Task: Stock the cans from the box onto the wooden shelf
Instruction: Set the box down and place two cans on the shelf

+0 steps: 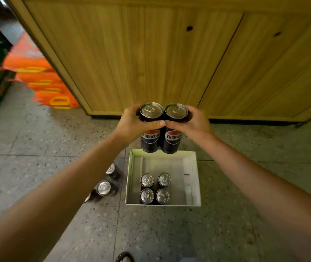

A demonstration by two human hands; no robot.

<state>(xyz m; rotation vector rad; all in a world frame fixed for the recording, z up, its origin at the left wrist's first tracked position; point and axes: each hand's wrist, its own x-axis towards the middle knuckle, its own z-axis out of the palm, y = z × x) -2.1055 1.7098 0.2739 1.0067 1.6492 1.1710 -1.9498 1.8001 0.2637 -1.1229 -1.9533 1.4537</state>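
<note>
Left hand (132,123) grips one can (150,129) and right hand (192,123) grips another can (173,131). Both cans stand up tall and touch side by side. Below the hands sits the box (194,178) with four more cans. Wooden panels (150,53) rise just past the hands; no shelf shows, so I think the cans must go up.

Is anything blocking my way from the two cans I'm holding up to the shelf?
Nothing visible. The left hand and right hand hold two cola cans above the white box, facing wooden cabinet panels. The shelf itself is not in view.
</note>
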